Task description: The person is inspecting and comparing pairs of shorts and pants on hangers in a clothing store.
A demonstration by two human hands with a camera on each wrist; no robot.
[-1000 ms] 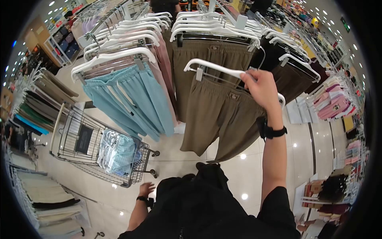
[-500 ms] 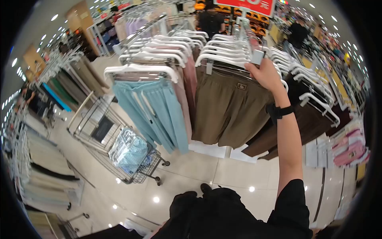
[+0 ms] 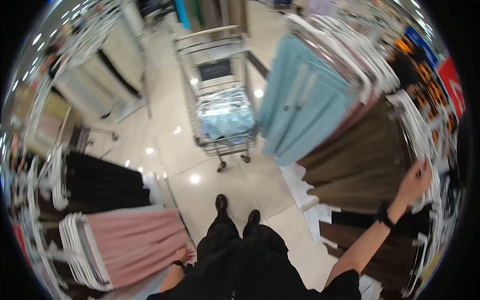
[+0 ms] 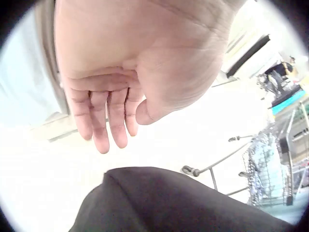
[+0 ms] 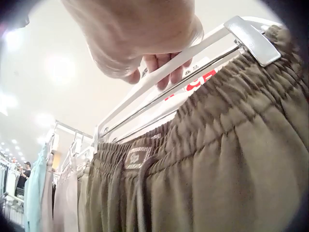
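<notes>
"Glossy tiled floor [image 3: 270, 195] runs between hanging garments [image 3: 135, 245]. What does the head view give?"

"The right hand [image 3: 417, 180] is at the row of white hangers [image 3: 417, 125], beside the brown trousers [image 3: 360, 155]; the cart [image 3: 216, 71] stands well apart. I'd keep the row parallel and evenly spaced. Blur hides the hooks."

"And the left wrist view?"

"Left hand [image 4: 130, 67], fingers slightly bent, holding nothing. It could steady the cloth if something snags. Glare washes out much of the background."

"Right wrist view?"

"One hanger bar [image 5: 193, 52] crosses below the palm, fingertips [image 5: 176, 76] beyond it, a metal clip [image 5: 253, 41] at the waistband [image 5: 212, 96]. Best keep the bar level, so the clips don't tug."

"Is the hand pinching it?"

"Can't tell; the bar partly covers the fingers. Its hook isn't visible, and the red lettering [image 5: 194, 85] behind is half hidden."
</notes>
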